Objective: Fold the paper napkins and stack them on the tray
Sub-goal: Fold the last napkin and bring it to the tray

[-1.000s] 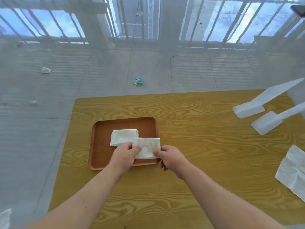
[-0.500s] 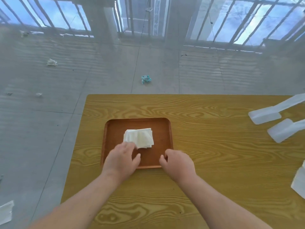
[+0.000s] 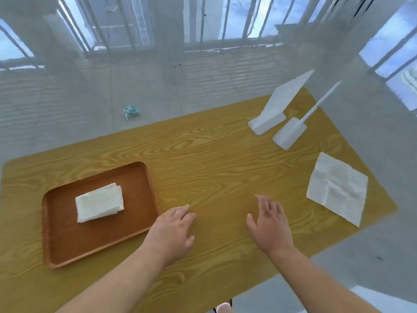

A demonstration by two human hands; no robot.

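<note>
Folded napkins stacked in tray left of both hands, flat napkin on table right of them, left hand empty, fingers loosely spread, right hand empty, fingers splayed

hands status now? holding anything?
Left hand: open, empty, over the table beside the tray.
Right hand: open, empty, fingers spread.

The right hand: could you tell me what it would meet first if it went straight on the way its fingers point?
Bare wooden table; the right hand points up-table, left of the white plastic stands. Depth is unclear.
</note>
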